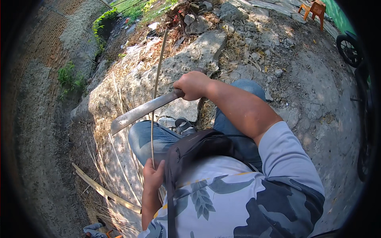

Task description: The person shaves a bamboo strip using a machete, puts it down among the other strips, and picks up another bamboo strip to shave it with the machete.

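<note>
My right hand (193, 85) is closed round the dark handle of a machete (139, 112). Its long, curved-tipped blade points left, over my bent knee. Upright in front of me, a thin bamboo strip (159, 67) crosses the blade near its handle end. Whether the edge touches or cuts into the strip I cannot tell. Lower down, the fingers of my left hand (152, 174) pinch the strip near its bottom end, beside my black waist bag (194, 148).
Several loose thin strips (121, 166) and a wider split bamboo piece (105, 190) lie to my left. Ahead is a broken concrete slab (198, 51) with rubble. A brick wall (43, 43) bounds the left. An orange chair (315, 10) and a motorcycle (351, 51) stand right; another person (95, 229) shows lower left.
</note>
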A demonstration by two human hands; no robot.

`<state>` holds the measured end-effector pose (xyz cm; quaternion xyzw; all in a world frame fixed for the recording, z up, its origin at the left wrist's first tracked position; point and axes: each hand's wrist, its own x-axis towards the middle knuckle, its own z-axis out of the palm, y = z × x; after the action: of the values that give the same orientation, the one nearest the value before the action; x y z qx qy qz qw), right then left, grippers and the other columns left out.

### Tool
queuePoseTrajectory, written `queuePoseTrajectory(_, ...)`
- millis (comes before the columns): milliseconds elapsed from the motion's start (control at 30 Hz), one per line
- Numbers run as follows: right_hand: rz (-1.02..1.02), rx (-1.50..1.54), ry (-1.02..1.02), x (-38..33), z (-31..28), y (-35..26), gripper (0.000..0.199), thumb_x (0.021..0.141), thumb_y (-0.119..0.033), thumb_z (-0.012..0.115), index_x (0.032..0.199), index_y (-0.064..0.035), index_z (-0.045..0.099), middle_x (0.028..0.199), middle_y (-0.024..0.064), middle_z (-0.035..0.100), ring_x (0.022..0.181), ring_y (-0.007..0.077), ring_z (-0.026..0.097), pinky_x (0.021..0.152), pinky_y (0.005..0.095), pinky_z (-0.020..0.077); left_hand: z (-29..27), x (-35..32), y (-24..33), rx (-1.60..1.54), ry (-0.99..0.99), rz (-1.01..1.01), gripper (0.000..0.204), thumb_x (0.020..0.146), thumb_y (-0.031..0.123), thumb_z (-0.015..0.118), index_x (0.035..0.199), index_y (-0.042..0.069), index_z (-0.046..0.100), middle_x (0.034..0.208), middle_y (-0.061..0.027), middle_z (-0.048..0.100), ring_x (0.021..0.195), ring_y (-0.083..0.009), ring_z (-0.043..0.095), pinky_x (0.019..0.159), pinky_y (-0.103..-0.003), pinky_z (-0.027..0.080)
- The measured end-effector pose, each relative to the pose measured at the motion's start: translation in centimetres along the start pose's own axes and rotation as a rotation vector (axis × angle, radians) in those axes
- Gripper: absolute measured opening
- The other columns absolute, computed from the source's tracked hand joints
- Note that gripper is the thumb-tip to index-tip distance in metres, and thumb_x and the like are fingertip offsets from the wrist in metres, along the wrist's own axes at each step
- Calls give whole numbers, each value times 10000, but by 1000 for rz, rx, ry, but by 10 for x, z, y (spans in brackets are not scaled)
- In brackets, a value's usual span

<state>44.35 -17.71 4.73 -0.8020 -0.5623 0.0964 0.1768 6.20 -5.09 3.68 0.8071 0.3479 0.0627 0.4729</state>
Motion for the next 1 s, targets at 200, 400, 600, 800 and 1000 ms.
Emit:
queuePoseTrajectory(200,20,5,-8,-1,-1,-1,224,747,-168,698,970,-162,722,946,98,733,945,321,717,815,472,562,4,1,4,-16,13,-7,212,934,157,750,908,34,579,725,23,557,650,-57,487,593,-253,425)
queuePoseTrajectory(400,3,-14,-16,-2,-3,0,278,749,-171,712,1027,-174,735,972,98,739,962,321,719,837,466,565,5,0,8,29,35,9,232,939,171,751,879,44,567,697,36,536,632,-51,467,573,-253,410)
queuePoseTrajectory(600,-26,-31,45,-1,3,5,201,768,-214,714,968,-191,712,889,87,722,887,332,711,771,490,559,6,1,7,43,47,-8,257,935,184,760,853,54,555,675,44,501,619,-47,430,556,-254,388)
queuePoseTrajectory(800,-17,-28,20,-6,-4,1,196,765,-207,715,960,-188,709,882,80,723,877,334,716,766,487,560,7,2,10,66,55,24,300,931,183,764,817,73,510,666,55,454,613,-47,388,543,-255,360)
queuePoseTrajectory(1000,-32,-184,-47,-5,-22,-15,233,758,-208,722,985,-153,728,972,86,740,944,311,725,812,465,572,-1,4,-5,19,29,35,306,963,199,736,812,89,494,674,59,449,618,-46,374,538,-262,347)
